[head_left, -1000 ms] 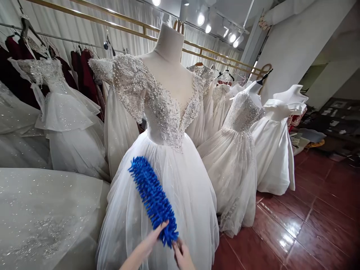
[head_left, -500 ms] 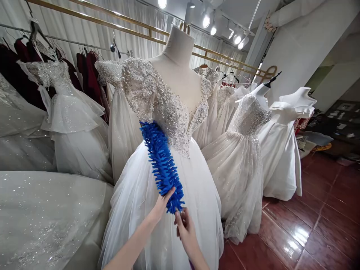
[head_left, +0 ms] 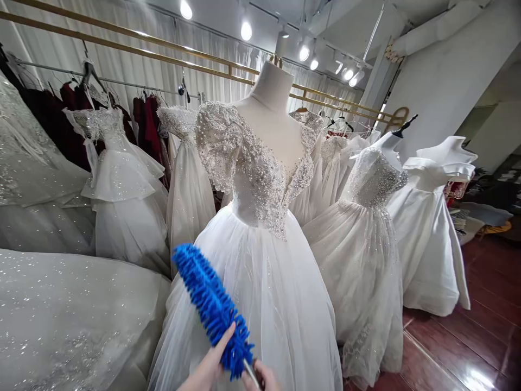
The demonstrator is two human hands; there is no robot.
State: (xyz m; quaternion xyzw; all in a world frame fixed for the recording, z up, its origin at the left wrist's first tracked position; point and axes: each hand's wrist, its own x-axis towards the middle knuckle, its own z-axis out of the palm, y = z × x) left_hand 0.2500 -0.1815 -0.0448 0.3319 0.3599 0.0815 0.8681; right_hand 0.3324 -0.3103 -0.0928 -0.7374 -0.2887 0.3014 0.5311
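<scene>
- The blue duster is down low in the middle of the view, right in front of the white skirt of the big dress.
- It leans up and to the left, and its fluffy tip sits against the skirt's left side.
- The left hand has its fingers closed around the bottom of the fluffy part.
- The right hand is closed around the thin shiny handle just below the fluff. Only a bit of this hand shows at the bottom edge.
- The duster looks very light. Its blue fringes look soft and floppy and would bend at a touch.
- The handle looks hard and smooth, so I think it could slip. It seems the best place to hold, with a second hand low on the fluff to steer.
- The dress stands on a white dress form. Its top is covered in beads and pearls, which look easy to snag or pull off.
- The skirt is thin, soft net that would dent with a light push.
- More white dresses stand close on both sides, and a rail with hanging dresses runs behind.
</scene>
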